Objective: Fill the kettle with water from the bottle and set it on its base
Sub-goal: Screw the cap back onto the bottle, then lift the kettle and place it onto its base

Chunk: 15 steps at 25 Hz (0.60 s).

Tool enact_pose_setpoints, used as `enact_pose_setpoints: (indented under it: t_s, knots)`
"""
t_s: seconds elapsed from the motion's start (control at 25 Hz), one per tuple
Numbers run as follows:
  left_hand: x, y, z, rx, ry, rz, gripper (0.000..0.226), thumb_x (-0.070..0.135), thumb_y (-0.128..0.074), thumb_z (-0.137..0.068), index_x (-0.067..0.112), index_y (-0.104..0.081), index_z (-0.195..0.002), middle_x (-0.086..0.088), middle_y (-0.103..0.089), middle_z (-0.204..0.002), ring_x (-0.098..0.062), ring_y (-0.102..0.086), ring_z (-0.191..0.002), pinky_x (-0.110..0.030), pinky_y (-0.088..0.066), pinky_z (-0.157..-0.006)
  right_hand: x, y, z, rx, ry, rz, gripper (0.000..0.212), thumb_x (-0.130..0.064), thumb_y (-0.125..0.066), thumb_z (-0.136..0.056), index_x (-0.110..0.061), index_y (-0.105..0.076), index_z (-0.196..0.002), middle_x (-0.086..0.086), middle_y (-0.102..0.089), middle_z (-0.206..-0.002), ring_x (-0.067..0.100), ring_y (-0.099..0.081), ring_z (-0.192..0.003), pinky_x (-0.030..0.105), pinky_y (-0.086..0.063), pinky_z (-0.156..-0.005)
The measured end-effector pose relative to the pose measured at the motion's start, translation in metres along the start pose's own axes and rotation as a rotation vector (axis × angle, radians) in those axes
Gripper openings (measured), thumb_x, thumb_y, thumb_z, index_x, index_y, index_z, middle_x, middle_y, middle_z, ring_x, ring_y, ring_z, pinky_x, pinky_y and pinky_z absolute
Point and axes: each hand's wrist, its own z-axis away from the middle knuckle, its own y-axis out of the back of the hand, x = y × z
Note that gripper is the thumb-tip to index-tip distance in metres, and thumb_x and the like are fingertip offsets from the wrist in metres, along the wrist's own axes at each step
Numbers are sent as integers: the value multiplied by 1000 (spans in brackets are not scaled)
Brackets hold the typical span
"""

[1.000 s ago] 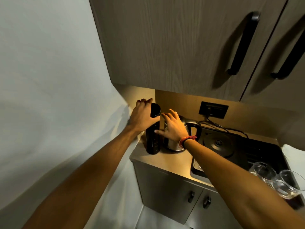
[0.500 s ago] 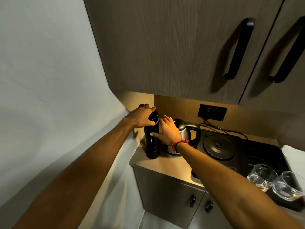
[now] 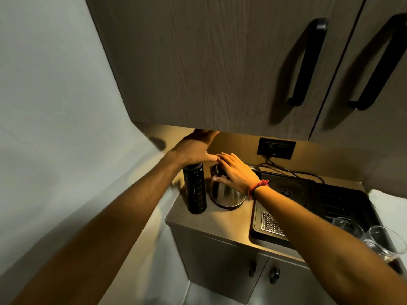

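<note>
A tall black bottle (image 3: pixel 195 190) stands upright on the wooden counter (image 3: pixel 229 221) near its left end. My left hand (image 3: pixel 193 148) sits on the bottle's top and hides the cap, with the thumb pointing right. Right beside the bottle stands the steel kettle (image 3: pixel 224 195), off its base. My right hand (image 3: pixel 236 172), with a red thread at the wrist, lies over the kettle's lid, fingers spread across it and thumb on the near side. The round black kettle base (image 3: pixel 286 191) lies to the right on a black tray (image 3: pixel 343 205); its cord runs to a wall socket (image 3: pixel 276 148).
Wall cabinets (image 3: pixel 220 73) with black handles hang low over the counter, just above my left hand. A grey wall closes off the left. Two glasses (image 3: pixel 383 241) stand at the tray's right end, a metal drain grid (image 3: pixel 272 224) at its front. Lower cabinet doors sit below.
My left hand has shifted from the bottle's side onto its top. My right hand has settled over the kettle's lid. The camera view has moved closer and lower.
</note>
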Motion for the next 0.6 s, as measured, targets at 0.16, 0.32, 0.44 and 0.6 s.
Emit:
enact_pose_setpoints:
  t_s: [0.16,0.32,0.44,0.6]
  knots:
    - [54,-49,-37,-166,-22,111,87,31,-79,-77,16,-30,-147,-11,-38,-144,-29,-41,-131,-42,-47,-97,42,9,16,-43,-67,42,86,-69,-45,-88,-13,-31,-152,6,-38,-154,26,-35,-143,42,-25,-121]
    - [59,-95,-55,-418,200,5,109,36,-89,-67,7,-23,-149,-20,-35,-146,-41,-36,-135,-51,-41,-105,67,9,29,-234,-134,101,89,-47,-66,-86,-10,-24,-154,11,-43,-147,30,-41,-137,41,-38,-113]
    - [48,-112,-60,-518,305,54,133,45,-89,-65,9,0,-156,-24,-17,-158,-48,-22,-142,-60,-30,-111,69,3,29,-237,-221,30,70,-24,-65,-90,-10,-30,-149,13,-47,-138,32,-50,-124,42,-51,-92]
    - [47,-122,-71,-483,344,70,127,55,-87,-62,12,-10,-154,-27,-28,-150,-50,-31,-136,-60,-38,-105,76,0,19,-206,-244,29,44,-10,-59,-92,-8,-42,-132,16,-51,-126,35,-55,-111,44,-51,-75]
